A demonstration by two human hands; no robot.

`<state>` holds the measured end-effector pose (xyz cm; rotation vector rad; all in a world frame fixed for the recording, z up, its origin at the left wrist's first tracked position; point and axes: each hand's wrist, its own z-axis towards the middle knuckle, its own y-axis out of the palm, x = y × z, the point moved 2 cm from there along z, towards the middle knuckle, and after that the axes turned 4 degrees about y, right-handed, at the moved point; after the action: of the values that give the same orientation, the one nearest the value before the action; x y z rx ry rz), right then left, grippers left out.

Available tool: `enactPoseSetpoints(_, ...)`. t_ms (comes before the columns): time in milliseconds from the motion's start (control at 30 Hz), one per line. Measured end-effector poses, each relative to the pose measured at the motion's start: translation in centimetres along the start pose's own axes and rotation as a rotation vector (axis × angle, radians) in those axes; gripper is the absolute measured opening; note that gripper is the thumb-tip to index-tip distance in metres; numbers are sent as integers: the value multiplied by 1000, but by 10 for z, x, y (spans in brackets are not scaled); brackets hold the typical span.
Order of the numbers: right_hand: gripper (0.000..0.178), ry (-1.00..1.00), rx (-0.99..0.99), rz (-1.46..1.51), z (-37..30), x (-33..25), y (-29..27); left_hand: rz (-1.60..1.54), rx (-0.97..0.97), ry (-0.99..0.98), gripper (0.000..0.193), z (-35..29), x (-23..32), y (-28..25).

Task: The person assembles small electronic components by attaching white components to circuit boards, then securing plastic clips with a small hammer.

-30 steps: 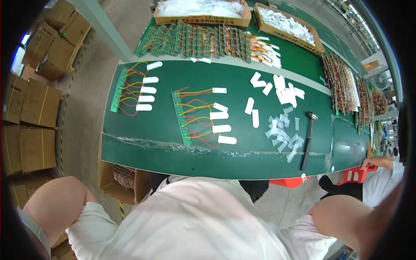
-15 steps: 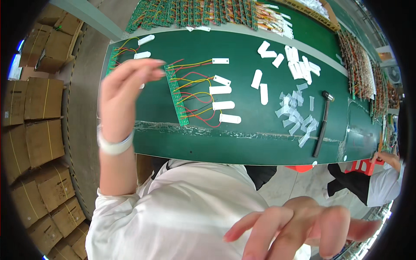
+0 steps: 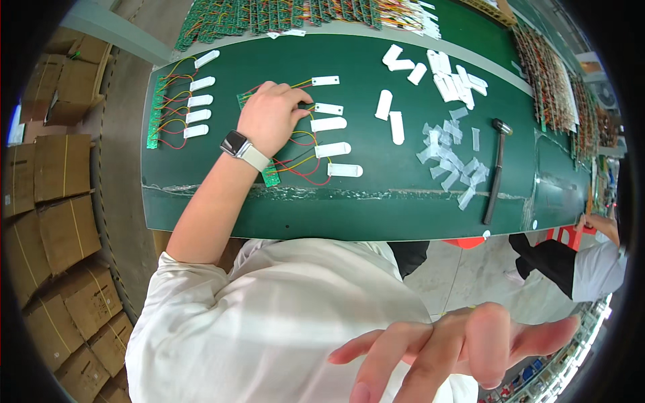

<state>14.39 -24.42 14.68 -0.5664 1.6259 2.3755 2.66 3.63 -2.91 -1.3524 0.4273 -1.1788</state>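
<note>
My left hand, with a watch on its wrist, lies over a narrow green circuit board and hides its middle. Its thumb and forefinger pinch thin wires just beside a white tab with small holes. Several more white tabs hang off this board on red and yellow wires. Low at the right, close to the camera, my right hand is raised in front of my white shirt, fingers spread and nothing in them.
Another wired board lies at the left. Loose white tabs, clear strips and a hammer are on the right. Stacked boards line the far side. Cartons stand left; a co-worker is at the right.
My left hand has moved from beside the left board rightward onto the middle board, fingers now at its wires. My right hand stays spread, and the whole view has shifted slightly.
</note>
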Motion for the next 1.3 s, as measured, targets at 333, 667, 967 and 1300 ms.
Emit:
enactPoseSetpoints(333, 43, -344, 809, -625, -13, -4, -40, 1, -4, 72, 12, 2, -5, -3)
enactPoseSetpoints(667, 36, 66, 1384, -2018, 1, -10, -192, -128, -13, -24, 17, 4, 8, 16)
enactPoseSetpoints(967, 14, -264, 1220, -2327, -5, 11, -244, -78, 68, 76, 8, 3, 7, 26)
enactPoseSetpoints(1300, 9, -307, 1087, -2439, 4, 7, -246, 39, 158, 150, 16, 0, 10, 33)
